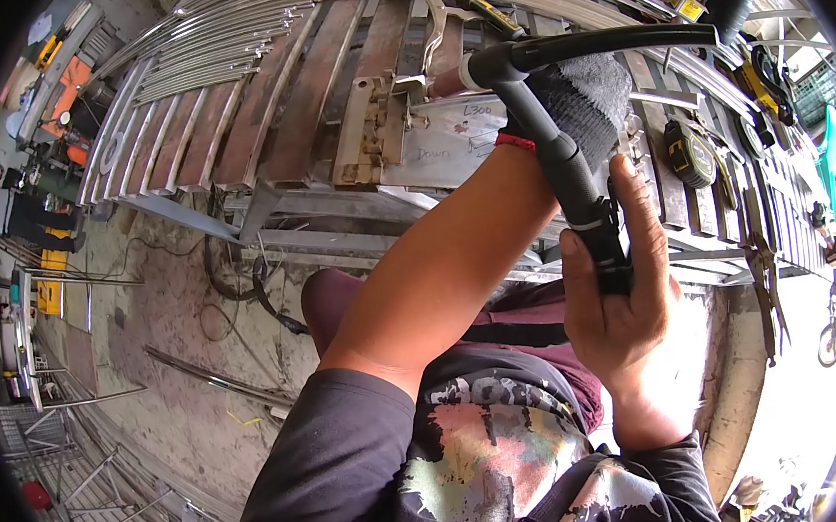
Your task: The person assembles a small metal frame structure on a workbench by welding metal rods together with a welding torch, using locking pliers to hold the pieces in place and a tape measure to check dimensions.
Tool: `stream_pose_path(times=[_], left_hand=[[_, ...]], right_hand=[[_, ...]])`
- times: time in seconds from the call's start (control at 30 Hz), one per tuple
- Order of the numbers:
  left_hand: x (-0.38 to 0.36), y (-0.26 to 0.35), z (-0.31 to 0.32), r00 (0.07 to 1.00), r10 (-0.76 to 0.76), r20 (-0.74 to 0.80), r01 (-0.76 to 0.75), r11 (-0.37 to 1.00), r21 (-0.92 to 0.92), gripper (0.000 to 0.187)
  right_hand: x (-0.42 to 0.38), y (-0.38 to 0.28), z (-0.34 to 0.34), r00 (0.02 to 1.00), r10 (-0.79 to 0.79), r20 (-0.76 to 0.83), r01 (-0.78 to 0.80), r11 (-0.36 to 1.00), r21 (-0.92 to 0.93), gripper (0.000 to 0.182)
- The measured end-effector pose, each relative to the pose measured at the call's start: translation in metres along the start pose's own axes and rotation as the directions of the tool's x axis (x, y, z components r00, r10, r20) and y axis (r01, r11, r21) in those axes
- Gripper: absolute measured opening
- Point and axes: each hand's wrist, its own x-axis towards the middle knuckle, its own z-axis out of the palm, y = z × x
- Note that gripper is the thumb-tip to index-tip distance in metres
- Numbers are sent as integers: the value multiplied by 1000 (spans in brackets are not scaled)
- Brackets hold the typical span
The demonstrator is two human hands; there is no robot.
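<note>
My right hand point(623, 313) is bare and grips the handle of a black TIG welding torch point(551, 147) between thumb and fingers. The torch's head points left over the bench, its long back cap stretching right. Behind the torch, my left hand point(587, 100) wears a grey knitted glove with a red cuff; its fingers are hidden, so whether it holds anything cannot be seen. Beneath the left wrist lies a metal plate point(448, 146) marked "L300" and "Down". Brownish metal blocks point(369, 137) are fixed along its left side, close to the torch's tip.
The slatted metal bench point(277, 86) carries a row of thin rods point(216, 66), locking pliers point(435, 29) and a tape measure point(690, 153). Another pair of pliers point(762, 278) hangs at the right edge. A cable point(269, 297) hangs under the bench; long bars point(216, 380) lie on the floor.
</note>
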Motion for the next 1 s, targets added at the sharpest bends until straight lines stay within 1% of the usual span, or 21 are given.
stream_pose_path(times=[0.03, 0.13, 0.23, 0.33, 0.4, 0.47, 0.53, 0.63, 0.7, 0.77, 0.83, 0.87, 0.93, 1.0], left_hand=[[0, 0, -3, 1000, 5, 25, -5, 1000, 1, 21], [0, 0, 0, 1000, -25, 17, 26, 999, -25, 21], [-2, 2, 1, 999, -31, -23, 31, 999, -13, 22], [-5, 0, -1, 999, 11, -44, -11, 1000, 7, 21], [1, 3, 17, 999, 1, -54, -6, 996, -85, 27], [-1, 3, 11, 999, -3, -50, -1, 996, -87, 27], [-4, 3, 0, 999, -2, -32, 2, 1000, 2, 21], [-2, 2, -2, 1000, -3, 3, 3, 1000, -6, 20], [20, 9, 40, 998, -16, -59, 11, 997, -77, 26], [14, 6, 47, 982, -11, -187, -23, 983, -180, 31], [-15, -8, 48, 928, -8, -373, -114, 947, -301, 32], [-16, -7, 39, 957, -1, -290, -90, 950, -298, 33], [-12, -6, 22, 993, 11, -117, -44, 957, -286, 35], [32, 11, 98, 949, -144, -280, 32, 929, -369, 37]], right_hand=[[0, 0, 0, 1000, 3, 3, -3, 1000, -2, 60], [1, 0, 1, 1000, 6, 10, -6, 1000, 0, 61], [1, 0, 0, 1000, 3, 17, -3, 1000, 4, 61], [2, -2, -2, 999, 13, 35, -13, 1000, -3, 61], [2, -3, -2, 999, 31, 41, -30, 1000, -6, 61], [3, -3, -3, 999, 26, 39, -25, 1000, -14, 60], [4, -5, -3, 999, 29, 43, -28, 999, -27, 60], [6, -9, -5, 996, 60, 65, -57, 997, -49, 59], [6, -12, -7, 992, 86, 90, -80, 994, -69, 59], [7, -13, -10, 990, 83, 113, -70, 991, -112, 59], [7, -12, -10, 988, 78, 131, -61, 990, -125, 59], [6, -11, -11, 987, 81, 137, -66, 992, -112, 60], [5, -7, -7, 996, 37, 85, -30, 996, -79, 60], [2, 2, 3, 998, -55, -38, 53, 997, -48, 61]])
